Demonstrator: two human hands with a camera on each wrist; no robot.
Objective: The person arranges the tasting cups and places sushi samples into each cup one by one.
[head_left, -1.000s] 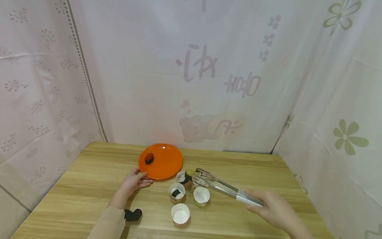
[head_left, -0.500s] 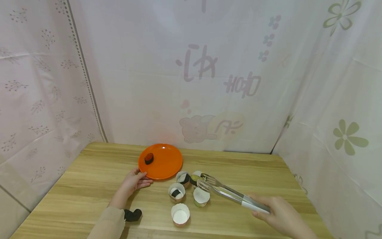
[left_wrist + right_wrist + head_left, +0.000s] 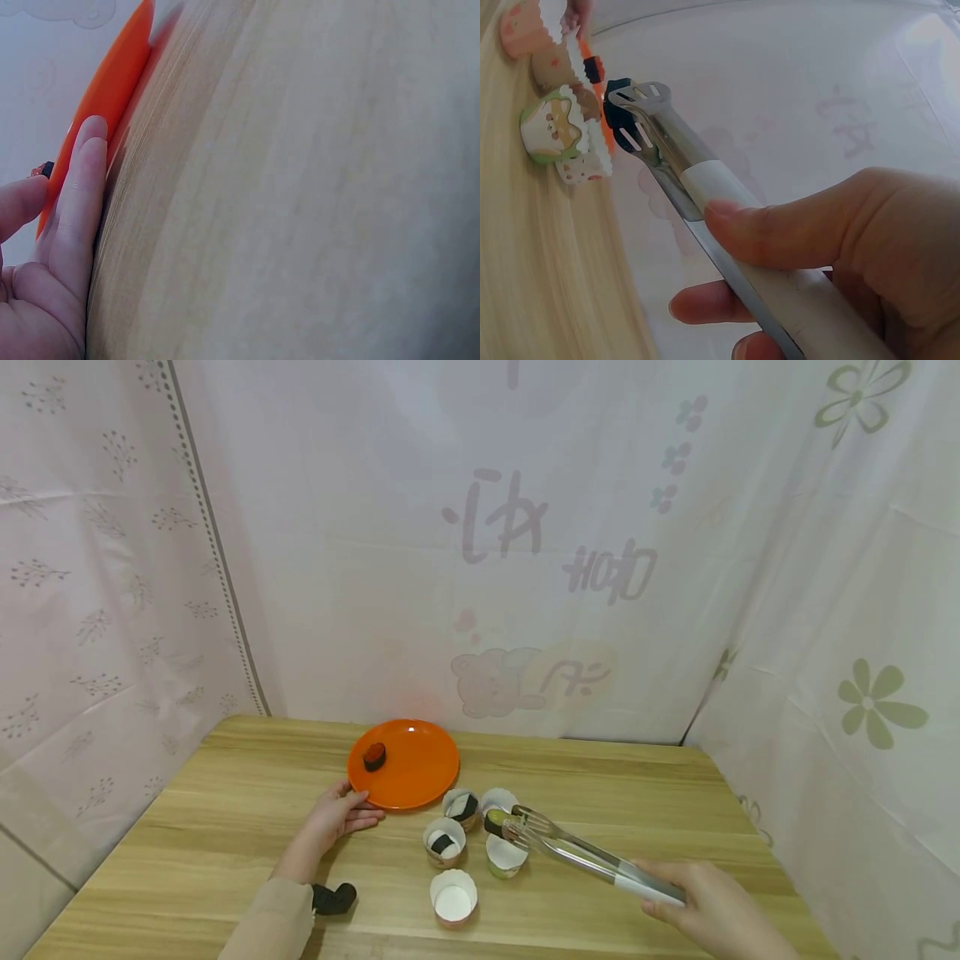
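My left hand (image 3: 341, 817) pinches the near-left rim of an orange plate (image 3: 420, 768), thumb above and fingers under the edge. On the plate sits a toy-like sushi piece with a red top and black wrap (image 3: 374, 757). In my right hand (image 3: 697, 902) are metal tongs (image 3: 581, 856) with white grips, the thumb pressing one arm. Their slotted tips hold a yellow-green-topped, black-wrapped sushi piece (image 3: 494, 821) above the right-hand paper cups. The right wrist view shows this piece (image 3: 619, 105) dark between the tips.
Several paper cups stand right and front of the plate. A front cup (image 3: 453, 893) shows a bare white inside; the left cup (image 3: 442, 862) and back cup (image 3: 450, 797) contain black-and-white sushi. A green-sided cup (image 3: 506, 858) and another cup (image 3: 498, 796) stand right. Printed curtains (image 3: 360, 568) surround the wooden table (image 3: 585, 760).
The tongs have moved right and slightly toward me, carrying the yellow-green sushi piece from beside the back cup to over the right-hand cups. My left hand and the plate stay put.
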